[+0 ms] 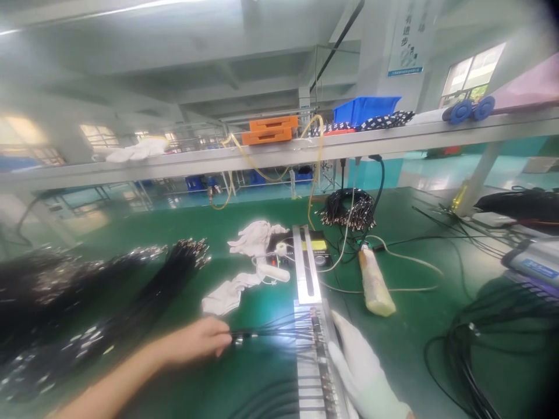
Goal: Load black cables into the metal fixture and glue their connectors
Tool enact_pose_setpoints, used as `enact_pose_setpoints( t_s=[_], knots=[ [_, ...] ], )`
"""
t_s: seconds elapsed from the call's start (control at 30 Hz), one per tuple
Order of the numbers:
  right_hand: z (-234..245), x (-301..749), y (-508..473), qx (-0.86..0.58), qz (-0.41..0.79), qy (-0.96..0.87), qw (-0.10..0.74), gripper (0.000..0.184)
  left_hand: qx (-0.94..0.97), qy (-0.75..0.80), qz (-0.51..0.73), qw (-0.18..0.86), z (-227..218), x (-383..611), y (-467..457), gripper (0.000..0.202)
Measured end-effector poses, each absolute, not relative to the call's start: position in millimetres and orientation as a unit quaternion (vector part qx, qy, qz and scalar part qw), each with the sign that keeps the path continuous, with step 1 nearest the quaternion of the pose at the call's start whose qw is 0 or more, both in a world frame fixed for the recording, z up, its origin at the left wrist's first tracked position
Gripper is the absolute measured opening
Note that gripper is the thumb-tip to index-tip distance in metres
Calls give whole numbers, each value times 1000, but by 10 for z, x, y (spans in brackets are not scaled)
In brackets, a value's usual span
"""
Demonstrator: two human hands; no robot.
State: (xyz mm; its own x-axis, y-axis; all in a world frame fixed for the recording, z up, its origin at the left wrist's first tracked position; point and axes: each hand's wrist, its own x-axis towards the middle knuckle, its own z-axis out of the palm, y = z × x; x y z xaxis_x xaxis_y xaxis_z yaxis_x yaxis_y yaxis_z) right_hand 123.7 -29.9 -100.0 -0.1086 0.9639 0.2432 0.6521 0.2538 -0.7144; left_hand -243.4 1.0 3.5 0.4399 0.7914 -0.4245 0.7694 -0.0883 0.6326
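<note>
Green bench [404, 343] under your work. Metal jig [307, 295] runs near-far between your hands. Gloved right hand [360, 364], nearer, lies along jig's right side, fingers extended, unclenched. Bare left hand [203, 340] pinches cables [266, 333] running left-right onto jig.

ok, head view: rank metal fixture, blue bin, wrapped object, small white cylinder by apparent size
1. Metal fixture, running to the bottom edge
2. Blue bin and wrapped object: too alike to rank; the bin sits farther away
3. Small white cylinder
</note>
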Motion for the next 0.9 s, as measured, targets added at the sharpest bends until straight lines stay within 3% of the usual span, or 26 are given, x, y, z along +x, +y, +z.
enact_pose_setpoints(
  t_s=[0.33,0.57,0.73,0.9],
  knots=[
    [-1017,1246,-287,-558,210,-719,358,53,703,520,14,485,-154,-2500,93,70],
    [-967,1249,-300,-543,192,-731,367,49,708,542,47,450,-117,-2525,166,69],
    [-940,1244,-301,-538,183,-734,372,49,728,578,16,369,-124,-2612,165,70],
    [-941,1241,-297,-536,172,-738,371,49,742,642,20,193,-200,-2425,-101,57]
  ],
)
